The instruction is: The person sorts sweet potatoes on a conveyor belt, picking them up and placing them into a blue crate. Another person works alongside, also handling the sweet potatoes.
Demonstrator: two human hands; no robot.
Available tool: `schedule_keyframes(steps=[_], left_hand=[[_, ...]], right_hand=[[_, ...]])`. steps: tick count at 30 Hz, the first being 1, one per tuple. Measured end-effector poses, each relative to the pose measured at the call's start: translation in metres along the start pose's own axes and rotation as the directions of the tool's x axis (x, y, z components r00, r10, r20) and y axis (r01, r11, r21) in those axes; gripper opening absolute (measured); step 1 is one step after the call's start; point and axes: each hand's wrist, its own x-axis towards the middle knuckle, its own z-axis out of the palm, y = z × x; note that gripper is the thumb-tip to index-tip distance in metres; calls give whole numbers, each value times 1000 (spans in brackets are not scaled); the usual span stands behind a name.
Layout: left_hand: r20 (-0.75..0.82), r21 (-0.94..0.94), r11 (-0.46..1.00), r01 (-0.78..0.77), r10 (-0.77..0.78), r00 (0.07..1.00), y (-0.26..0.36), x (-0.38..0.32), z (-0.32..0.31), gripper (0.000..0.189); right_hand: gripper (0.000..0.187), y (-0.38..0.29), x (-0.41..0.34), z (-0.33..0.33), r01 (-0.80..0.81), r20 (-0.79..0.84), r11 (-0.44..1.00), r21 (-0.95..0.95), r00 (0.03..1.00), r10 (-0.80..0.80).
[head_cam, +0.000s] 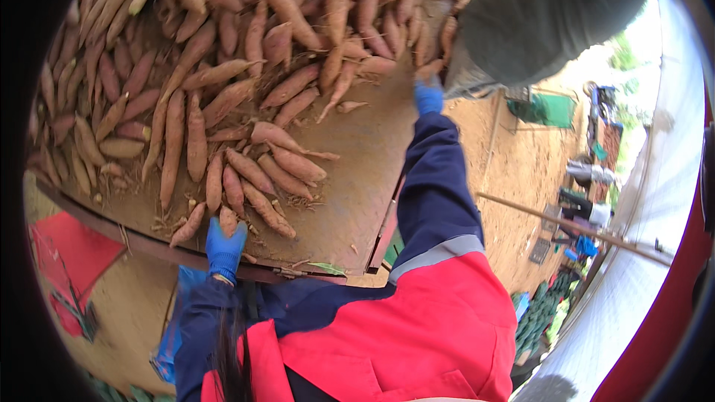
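Note:
Many reddish sweet potatoes [290,89] lie heaped on a brown, soil-covered table [357,139]. At the near edge my left hand [225,244], in a blue glove, grips a short sweet potato [228,221] from below; several more fan out just beyond it. My right arm reaches far out to the table's right edge, where my blue-gloved right hand [429,98] has hold of a sweet potato [429,70]. Its fingers are partly hidden. A dark rounded thing [536,17], perhaps a person's clothing, stands close beside that hand.
A wooden pole [570,222] slants across the right. Other people [592,172] are far off at right, near dark crates [539,251] and green filled sacks [542,312]. A red sheet [72,251] lies beyond the table's left corner. The table's metal rim runs before my body.

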Motion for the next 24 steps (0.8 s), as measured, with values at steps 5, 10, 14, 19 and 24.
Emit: schedule_keyframes(steps=[5,10,14,19,24], left_hand=[[-77,269,957,111,-93,993,-1,-4,7,66],[-74,413,894,173,-157,985,17,-4,5,66],[-57,411,885,220,-216,975,31,-2,2,65],[-58,400,888,226,-222,973,38,-1,0,67],[-49,435,868,239,-242,969,34,-1,1,73]], right_hand=[[46,12,58,32,-232,237,972,-24,944,231],[29,-105,-64,-25,-156,240,866,475,970,43],[24,-200,-202,-59,7,343,826,564,907,-242],[30,-269,-266,-98,162,292,912,376,914,-282],[58,-309,-265,-111,213,494,938,272,806,-326]])
